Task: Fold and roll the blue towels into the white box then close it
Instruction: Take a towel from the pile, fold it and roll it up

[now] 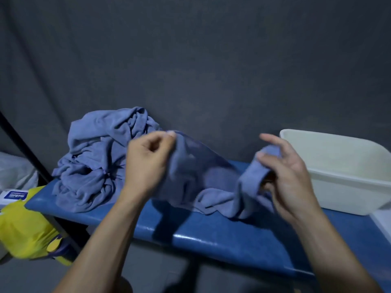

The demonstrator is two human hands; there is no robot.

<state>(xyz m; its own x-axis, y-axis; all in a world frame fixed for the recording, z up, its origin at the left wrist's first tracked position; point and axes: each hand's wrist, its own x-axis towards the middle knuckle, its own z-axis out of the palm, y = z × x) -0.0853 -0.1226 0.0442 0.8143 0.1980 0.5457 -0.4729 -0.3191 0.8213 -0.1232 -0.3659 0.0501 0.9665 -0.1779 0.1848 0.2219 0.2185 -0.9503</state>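
Observation:
One blue towel [203, 176] hangs stretched between my two hands above the blue bench [211, 233], its lower part bunched on the bench top. My left hand [146, 163] pinches one corner with thumb and fingertips. My right hand [283, 176] pinches the other end between thumb and fingers, index finger raised. A heap of several more blue towels [95, 161] lies on the bench's left end. The white box [342, 172] stands open at the right end; its inside looks bare.
A dark grey cloth backdrop hangs behind the bench. A black pole [27, 157] slants down at the left. Yellow packaging [23, 231] and a white-and-blue pack [14, 196] lie left of the bench. A pale flat piece [383, 223] sits at the right edge.

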